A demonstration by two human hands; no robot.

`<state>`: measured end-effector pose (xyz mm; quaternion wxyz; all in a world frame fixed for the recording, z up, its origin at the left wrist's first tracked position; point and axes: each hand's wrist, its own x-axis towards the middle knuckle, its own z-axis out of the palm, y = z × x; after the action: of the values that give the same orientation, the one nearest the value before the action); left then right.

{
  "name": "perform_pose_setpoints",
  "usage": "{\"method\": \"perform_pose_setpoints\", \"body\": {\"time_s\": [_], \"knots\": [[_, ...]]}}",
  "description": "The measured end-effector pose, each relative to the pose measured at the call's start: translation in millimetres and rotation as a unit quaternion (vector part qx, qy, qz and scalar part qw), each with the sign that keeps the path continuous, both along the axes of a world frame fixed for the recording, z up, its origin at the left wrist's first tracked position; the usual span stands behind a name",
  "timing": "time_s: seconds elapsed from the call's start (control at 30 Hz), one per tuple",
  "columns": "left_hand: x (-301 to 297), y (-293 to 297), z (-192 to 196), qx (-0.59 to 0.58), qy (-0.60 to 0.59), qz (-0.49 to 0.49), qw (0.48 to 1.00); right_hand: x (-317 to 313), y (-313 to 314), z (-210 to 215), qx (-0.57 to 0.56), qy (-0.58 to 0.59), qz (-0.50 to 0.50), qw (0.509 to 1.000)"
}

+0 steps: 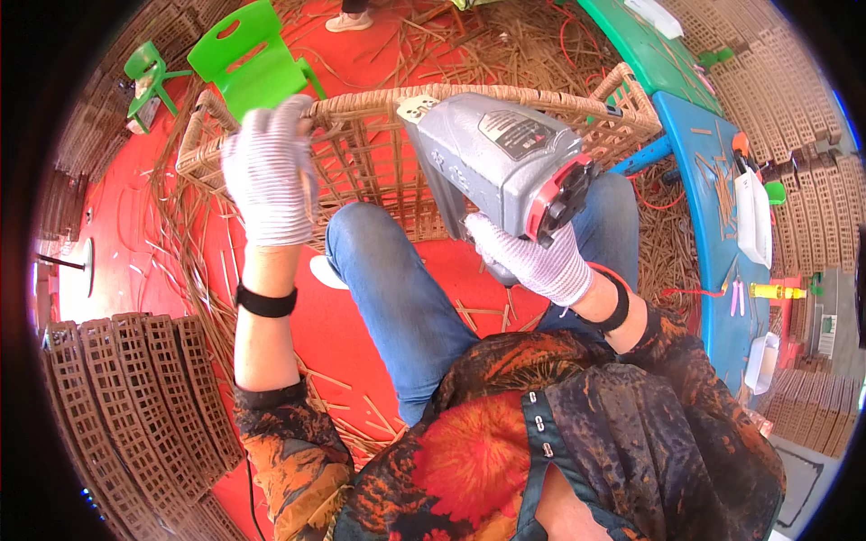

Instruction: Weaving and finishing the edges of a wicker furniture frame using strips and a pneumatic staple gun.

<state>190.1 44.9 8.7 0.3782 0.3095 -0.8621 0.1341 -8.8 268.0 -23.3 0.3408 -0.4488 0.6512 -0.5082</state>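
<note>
A long woven rattan basket with a wrapped rim lies across in front of my knees. My left hand, in a white striped knit glove, is closed at the left part of its rim, fingers curled over; the hand covers what is under it. In my right hand, gloved alike, is a grey nail gun with a red and black end cap, held by its handle. The gun's pale nose meets the basket's far rim near the middle. My right fingers are partly hidden by the gun's body.
A green chair stands beyond the basket at left. Loose rattan strips litter the red floor. At right, a blue table bears white trays and tools. Stacked woven panels stand at lower left. Another person's shoe shows far off.
</note>
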Motion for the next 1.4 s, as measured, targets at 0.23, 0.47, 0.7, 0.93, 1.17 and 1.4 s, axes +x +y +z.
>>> {"method": "perform_pose_setpoints", "body": {"time_s": [0.23,0.47,0.7,0.93,1.17,1.4], "knots": [[5.7,-47.8,4.8,0.213,0.078,-0.152,0.962,1.6,-9.2,-7.9,-0.13,0.141,0.037,0.981],[4.4,-47.7,7.4,0.357,0.028,-0.163,0.919,5.8,-19.3,-17.7,-0.232,0.4,0.068,0.884],[-10.0,-49.3,2.4,0.217,-0.016,-0.134,0.967,9.8,-21.9,-17.9,-0.237,0.437,0.046,0.867],[-6.3,-43.4,6.4,0.253,-0.026,-0.146,0.956,23.2,-23.0,-3.7,-0.146,0.209,0.073,0.964],[-4.8,-39.7,5.8,0.149,-0.068,-0.117,0.98,42.9,-37.3,-1.7,-0.17,0.154,0.01,0.973],[-5.0,-40.7,3.8,0.152,-0.062,-0.099,0.981,54.8,-40.4,0.7,-0.075,0.043,-0.004,0.996]]}}
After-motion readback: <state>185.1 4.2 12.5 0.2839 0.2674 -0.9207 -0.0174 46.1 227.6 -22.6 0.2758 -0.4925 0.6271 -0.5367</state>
